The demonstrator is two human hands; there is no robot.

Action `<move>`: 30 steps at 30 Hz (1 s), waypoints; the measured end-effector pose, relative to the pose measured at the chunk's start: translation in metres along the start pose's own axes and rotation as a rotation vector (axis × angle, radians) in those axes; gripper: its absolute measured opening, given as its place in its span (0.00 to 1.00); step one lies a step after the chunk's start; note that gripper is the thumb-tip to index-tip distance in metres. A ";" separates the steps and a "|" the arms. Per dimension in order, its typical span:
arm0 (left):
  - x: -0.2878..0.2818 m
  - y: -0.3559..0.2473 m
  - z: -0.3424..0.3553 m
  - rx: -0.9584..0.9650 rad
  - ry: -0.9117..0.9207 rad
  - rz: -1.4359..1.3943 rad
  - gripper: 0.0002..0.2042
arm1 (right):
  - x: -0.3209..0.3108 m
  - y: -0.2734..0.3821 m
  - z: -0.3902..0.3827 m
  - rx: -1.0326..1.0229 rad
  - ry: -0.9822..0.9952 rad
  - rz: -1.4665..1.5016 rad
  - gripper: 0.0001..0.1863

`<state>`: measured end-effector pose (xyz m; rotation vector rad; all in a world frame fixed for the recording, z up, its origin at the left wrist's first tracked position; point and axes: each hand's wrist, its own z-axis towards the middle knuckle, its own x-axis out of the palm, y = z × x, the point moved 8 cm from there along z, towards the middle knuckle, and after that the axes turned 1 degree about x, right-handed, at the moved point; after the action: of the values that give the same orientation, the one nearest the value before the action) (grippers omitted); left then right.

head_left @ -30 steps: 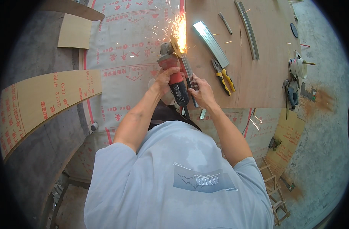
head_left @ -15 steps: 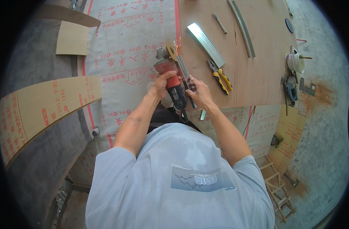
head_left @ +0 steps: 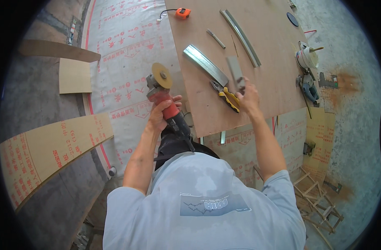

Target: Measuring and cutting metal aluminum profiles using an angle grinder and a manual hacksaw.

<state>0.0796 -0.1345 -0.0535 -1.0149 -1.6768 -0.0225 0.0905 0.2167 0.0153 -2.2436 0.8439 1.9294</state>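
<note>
Head camera view: the left hand (head_left: 160, 114) is wrapped around the body of a red-and-black angle grinder (head_left: 171, 111), thumb across the red casing, with its round, yellowish disc (head_left: 158, 71) pointing up and away over the white sheeting printed in red (head_left: 134, 50). To the right, the right hand (head_left: 249, 99) is closed on the near end of a short, flat, grey strip (head_left: 234, 67), slightly blurred, above the brown wooden tabletop (head_left: 277, 50); whether the strip touches the wood I cannot tell. Just left of that hand lie pliers with yellow-and-black handles (head_left: 227, 98), their head near the end of a wide, shiny metal channel (head_left: 206, 63). Farther off rest a slim silvery rod (head_left: 215, 38), a long, grooved metal rail (head_left: 241, 38) and, near the far left edge, an orange tape measure (head_left: 183, 13).
</note>
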 end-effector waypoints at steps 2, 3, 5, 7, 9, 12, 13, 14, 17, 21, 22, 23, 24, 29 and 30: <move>-0.002 -0.007 -0.001 0.007 -0.016 0.005 0.29 | -0.004 -0.043 0.012 0.072 0.004 -0.076 0.39; -0.004 -0.008 -0.001 0.000 -0.012 0.011 0.29 | 0.000 -0.064 0.015 0.133 0.021 -0.154 0.40; -0.013 -0.012 -0.002 0.025 -0.044 -0.017 0.26 | 0.008 -0.087 0.019 0.146 -0.011 -0.185 0.39; -0.021 -0.018 -0.005 0.027 -0.066 -0.008 0.24 | 0.011 -0.083 0.024 0.150 -0.035 -0.215 0.37; -0.027 -0.020 -0.009 0.029 -0.095 0.004 0.21 | 0.009 -0.041 0.033 -0.083 -0.224 -0.166 0.31; -0.032 -0.024 -0.009 0.027 -0.122 -0.020 0.18 | 0.023 0.047 0.047 -0.247 -0.078 -0.033 0.25; -0.033 -0.023 -0.009 0.027 -0.129 -0.032 0.18 | 0.031 0.073 0.052 -0.270 -0.024 -0.015 0.23; -0.033 -0.023 -0.008 0.027 -0.134 -0.044 0.18 | 0.041 0.087 0.059 -0.271 -0.025 -0.009 0.23; -0.033 -0.022 -0.007 0.017 -0.127 -0.037 0.18 | 0.067 0.111 0.072 -0.324 -0.031 -0.033 0.25; -0.044 -0.023 -0.013 0.015 -0.143 -0.039 0.20 | 0.071 0.114 0.083 -0.261 -0.109 -0.105 0.26; -0.047 -0.024 -0.014 0.021 -0.148 -0.044 0.20 | 0.072 0.112 0.086 -0.259 -0.093 -0.126 0.27; -0.049 -0.023 -0.014 0.017 -0.161 -0.039 0.21 | 0.072 0.111 0.087 -0.268 -0.090 -0.129 0.27; -0.052 -0.024 -0.015 0.013 -0.174 -0.034 0.22 | 0.071 0.112 0.086 -0.252 -0.067 -0.134 0.26; -0.050 -0.026 -0.012 -0.006 -0.172 -0.034 0.23 | 0.074 0.119 0.090 -0.168 0.031 -0.193 0.24; -0.051 -0.027 -0.014 -0.008 -0.178 -0.023 0.23 | 0.062 0.129 0.087 -0.214 -0.066 -0.125 0.23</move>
<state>0.0743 -0.1885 -0.0763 -1.0279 -1.8510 0.0465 -0.0404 0.1195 -0.0225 -2.2672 0.4967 2.1101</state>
